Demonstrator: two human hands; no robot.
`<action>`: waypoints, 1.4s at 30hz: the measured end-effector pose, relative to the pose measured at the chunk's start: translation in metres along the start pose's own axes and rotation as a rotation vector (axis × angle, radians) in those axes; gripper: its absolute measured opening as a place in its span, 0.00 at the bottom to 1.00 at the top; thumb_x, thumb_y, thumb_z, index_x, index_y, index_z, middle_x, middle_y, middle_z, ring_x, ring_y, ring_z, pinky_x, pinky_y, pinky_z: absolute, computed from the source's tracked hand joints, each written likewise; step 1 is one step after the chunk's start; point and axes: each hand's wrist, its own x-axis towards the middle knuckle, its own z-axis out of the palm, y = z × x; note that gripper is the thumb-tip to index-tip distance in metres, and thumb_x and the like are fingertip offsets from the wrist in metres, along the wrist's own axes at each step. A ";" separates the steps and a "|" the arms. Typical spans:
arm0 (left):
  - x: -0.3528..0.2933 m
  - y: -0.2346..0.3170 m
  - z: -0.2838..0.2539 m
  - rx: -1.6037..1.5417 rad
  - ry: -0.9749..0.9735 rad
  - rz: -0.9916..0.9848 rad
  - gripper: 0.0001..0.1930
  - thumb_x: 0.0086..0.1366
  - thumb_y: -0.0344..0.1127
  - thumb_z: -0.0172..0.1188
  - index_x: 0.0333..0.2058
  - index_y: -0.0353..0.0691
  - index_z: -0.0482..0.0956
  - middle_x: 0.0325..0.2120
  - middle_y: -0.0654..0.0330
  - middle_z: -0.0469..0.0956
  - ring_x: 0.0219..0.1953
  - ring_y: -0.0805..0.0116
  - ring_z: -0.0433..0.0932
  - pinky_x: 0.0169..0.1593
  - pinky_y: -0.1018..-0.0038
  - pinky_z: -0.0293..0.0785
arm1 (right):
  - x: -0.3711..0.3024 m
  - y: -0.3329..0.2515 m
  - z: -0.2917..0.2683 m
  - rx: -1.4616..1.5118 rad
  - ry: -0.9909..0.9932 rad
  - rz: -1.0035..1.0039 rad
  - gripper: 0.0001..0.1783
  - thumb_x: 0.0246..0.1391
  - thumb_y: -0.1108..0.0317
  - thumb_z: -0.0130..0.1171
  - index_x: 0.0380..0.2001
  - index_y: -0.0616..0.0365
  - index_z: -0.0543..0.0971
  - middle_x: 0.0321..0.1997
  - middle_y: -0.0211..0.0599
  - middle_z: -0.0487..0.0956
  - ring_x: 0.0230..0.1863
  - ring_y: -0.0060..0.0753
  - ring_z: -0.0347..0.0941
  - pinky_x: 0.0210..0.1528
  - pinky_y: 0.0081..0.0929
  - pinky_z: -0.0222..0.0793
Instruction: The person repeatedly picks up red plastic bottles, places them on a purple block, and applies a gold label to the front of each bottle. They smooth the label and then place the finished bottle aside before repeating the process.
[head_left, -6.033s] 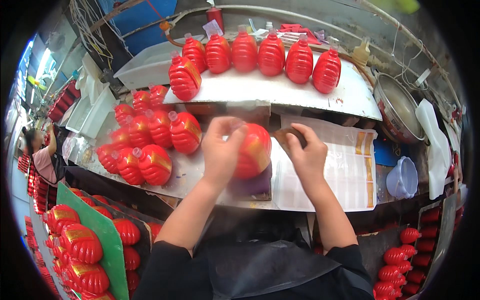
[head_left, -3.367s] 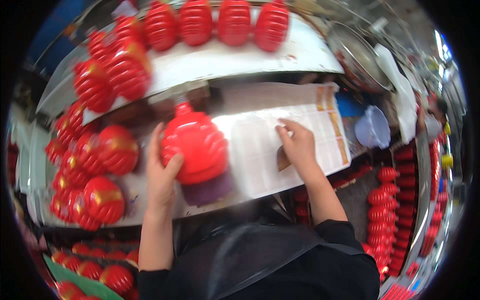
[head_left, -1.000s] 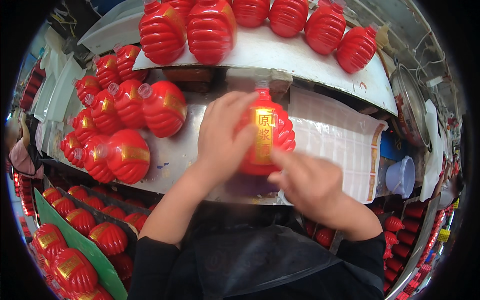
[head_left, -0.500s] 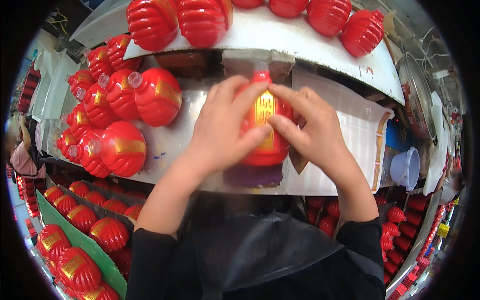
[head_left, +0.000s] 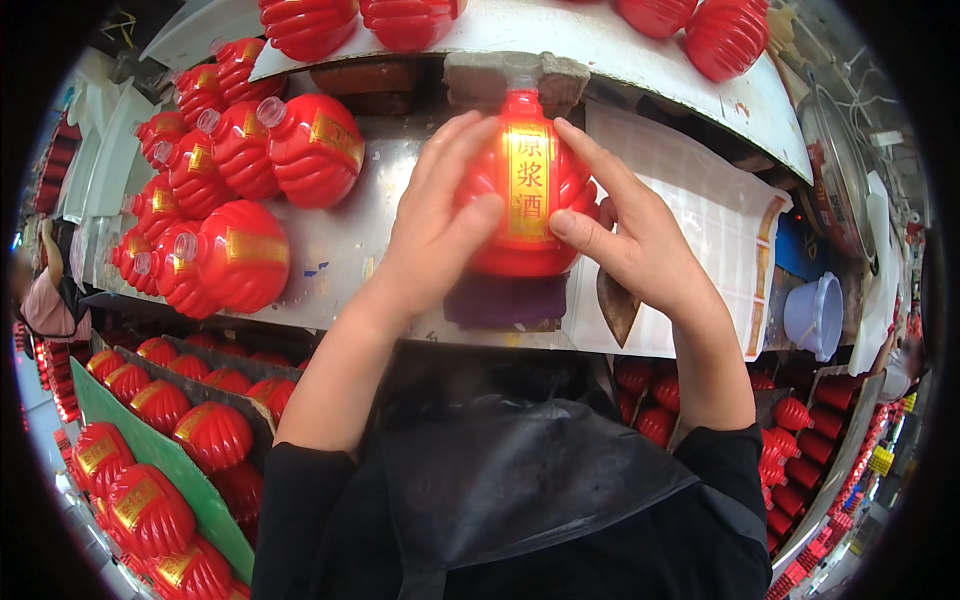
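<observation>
A ribbed red bottle [head_left: 565,262] lies on the worktable between my hands. Its clear neck points away from me, by a pale stone block. A long gold label [head_left: 530,188] with dark characters faces up along its middle. My left hand [head_left: 435,215] cups the left side, fingers extended and thumb beside the label. From the right, my right hand [head_left: 630,225] holds the other side, its thumb at the label's lower right edge. Under the bottle's near end is a dark purple cloth [head_left: 505,303]. My palms and the bottle's sides beneath them are hidden.
Several labelled red bottles [head_left: 245,258] lie at the left. A raised white shelf [head_left: 540,35] bears more across the far side. White sheets of labels [head_left: 680,215], a brown pointed piece [head_left: 618,308] and a lilac bucket [head_left: 813,316] are to the right. Boxes of bottles [head_left: 215,435] stand below.
My fingers and thumbs have moved apart from the label's middle to the bottle's sides, so more of the label shows. The whole scene sits slightly higher in the view.
</observation>
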 end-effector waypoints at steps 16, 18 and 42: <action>0.001 0.007 0.004 0.024 0.035 -0.027 0.39 0.61 0.43 0.70 0.69 0.36 0.67 0.70 0.44 0.63 0.74 0.48 0.61 0.74 0.59 0.58 | -0.004 -0.007 0.006 -0.188 0.055 -0.032 0.49 0.57 0.46 0.70 0.76 0.48 0.64 0.62 0.53 0.78 0.61 0.49 0.78 0.61 0.36 0.73; 0.001 0.006 0.004 0.026 0.038 -0.022 0.39 0.61 0.44 0.70 0.68 0.36 0.68 0.70 0.42 0.63 0.73 0.46 0.62 0.74 0.59 0.59 | -0.004 -0.005 0.008 -0.192 0.069 -0.053 0.49 0.56 0.45 0.70 0.77 0.48 0.63 0.62 0.54 0.78 0.62 0.50 0.77 0.62 0.36 0.72; -0.004 0.003 0.003 -0.218 0.018 -0.111 0.37 0.68 0.43 0.62 0.71 0.33 0.63 0.73 0.46 0.59 0.77 0.53 0.56 0.77 0.62 0.51 | -0.001 0.010 -0.002 0.079 -0.043 0.003 0.41 0.66 0.61 0.63 0.78 0.45 0.60 0.64 0.42 0.77 0.39 0.23 0.78 0.44 0.25 0.76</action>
